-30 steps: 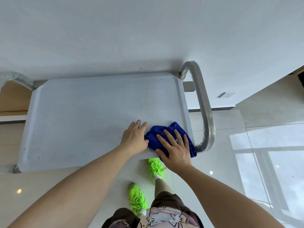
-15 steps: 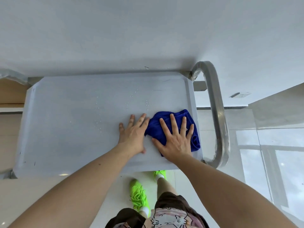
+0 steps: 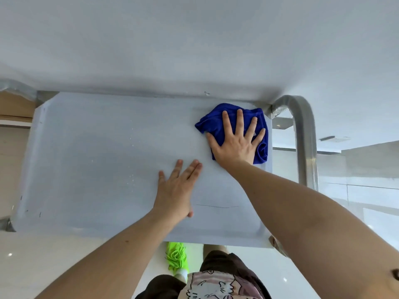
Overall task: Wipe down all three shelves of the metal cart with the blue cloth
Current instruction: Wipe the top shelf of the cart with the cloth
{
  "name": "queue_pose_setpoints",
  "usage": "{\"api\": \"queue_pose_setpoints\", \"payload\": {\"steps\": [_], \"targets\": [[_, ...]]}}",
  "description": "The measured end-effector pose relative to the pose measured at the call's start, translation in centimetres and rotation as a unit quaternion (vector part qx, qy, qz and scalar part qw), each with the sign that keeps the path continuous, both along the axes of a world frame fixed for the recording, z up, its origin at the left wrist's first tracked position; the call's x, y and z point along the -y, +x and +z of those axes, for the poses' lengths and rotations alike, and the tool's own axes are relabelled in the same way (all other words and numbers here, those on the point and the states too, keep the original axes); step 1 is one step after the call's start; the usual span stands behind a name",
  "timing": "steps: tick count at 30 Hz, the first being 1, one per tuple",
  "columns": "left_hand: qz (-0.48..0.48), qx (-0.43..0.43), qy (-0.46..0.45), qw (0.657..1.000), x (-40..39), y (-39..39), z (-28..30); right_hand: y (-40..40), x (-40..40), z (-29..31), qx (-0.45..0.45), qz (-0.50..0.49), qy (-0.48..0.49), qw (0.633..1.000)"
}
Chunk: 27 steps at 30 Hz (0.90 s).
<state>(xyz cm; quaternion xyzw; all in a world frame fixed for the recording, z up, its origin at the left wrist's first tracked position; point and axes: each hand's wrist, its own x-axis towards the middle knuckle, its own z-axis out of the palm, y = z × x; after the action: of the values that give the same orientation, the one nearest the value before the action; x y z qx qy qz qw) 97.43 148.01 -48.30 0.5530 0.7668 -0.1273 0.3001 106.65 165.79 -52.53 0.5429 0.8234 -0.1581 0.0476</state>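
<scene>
While your left hand [image 3: 176,188] lies flat and empty on the top shelf [image 3: 103,160], fingers spread, bracing near the middle, your right hand [image 3: 236,140] presses the cloth [image 3: 262,134] open-palmed into the far right corner, just beside the handle [image 3: 304,130]; it grips nothing, only pins the cloth down. You look to be part-way through the top shelf. Droplets [image 3: 131,180] remain to the left, so sweep that way next, keeping pressure even. The lower shelves are hidden.
</scene>
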Motion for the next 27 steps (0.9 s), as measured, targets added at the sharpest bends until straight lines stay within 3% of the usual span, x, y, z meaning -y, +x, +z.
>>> {"api": "queue_pose_setpoints", "payload": {"steps": [16, 22, 27], "targets": [[0.011, 0.0, -0.012, 1.0, -0.3, -0.1, 0.5, -1.0, -1.7, -0.4, -0.013, 0.012, 0.019, 1.0], [0.023, 0.011, 0.011, 1.0, 0.0, 0.0, 0.5, 1.9, 2.4, -0.1, -0.006, -0.007, 0.003, 1.0], [0.05, 0.019, 0.081, 0.995, 1.5, -0.2, -0.1, 5.4, 9.1, 0.1, 0.005, -0.039, -0.003, 0.999]]}}
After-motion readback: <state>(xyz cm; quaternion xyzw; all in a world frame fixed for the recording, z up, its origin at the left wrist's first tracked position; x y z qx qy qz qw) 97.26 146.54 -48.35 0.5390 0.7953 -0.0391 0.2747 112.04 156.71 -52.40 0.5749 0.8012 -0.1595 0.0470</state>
